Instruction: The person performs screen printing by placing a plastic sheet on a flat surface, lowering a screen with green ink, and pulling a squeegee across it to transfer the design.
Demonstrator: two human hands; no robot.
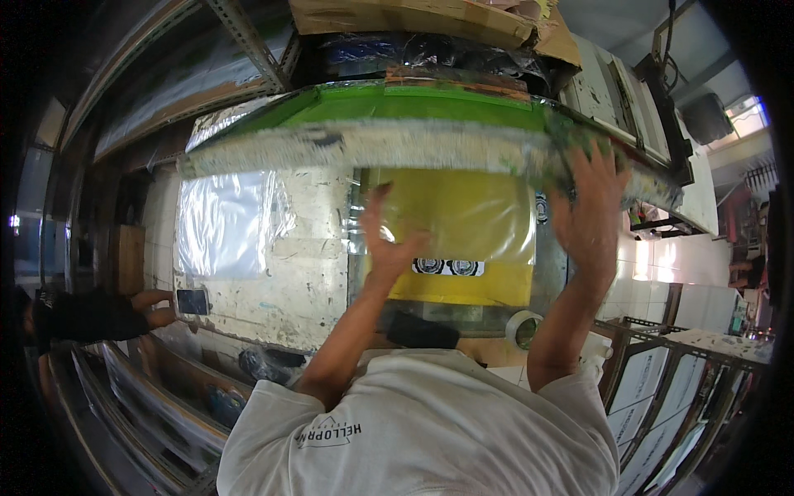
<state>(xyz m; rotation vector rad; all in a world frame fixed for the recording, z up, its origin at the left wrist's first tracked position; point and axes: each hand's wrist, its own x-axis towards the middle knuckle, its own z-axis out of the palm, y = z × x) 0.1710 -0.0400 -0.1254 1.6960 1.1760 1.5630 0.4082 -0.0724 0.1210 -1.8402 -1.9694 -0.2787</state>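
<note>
Head view showed one screen-printing frame [447, 147], its inner face smooth and green, its long near bar crusted with rough, pale paint and blurred, above the far part of a paint-flecked desk [306, 302]. The right hand [589, 194] was at the bar's right end, fingers spread; I could not tell whether its grip was closed on the frame. The left hand [389, 236] was open, fingers apart, over one yellow sheet [463, 289] partly covered by glossy, rippled clear film [488, 207]; contact was unclear. Two round black-and-white emblems [428, 265] showed at the film's near edge. Farther left lay shiny, rectangular plastic sheeting [222, 223], its layers uncountable. One ring-shaped tape roll [512, 329] sat near the yellow sheet's near right corner, and one flat, dark slab [193, 302] at the desk's left edge.
</note>
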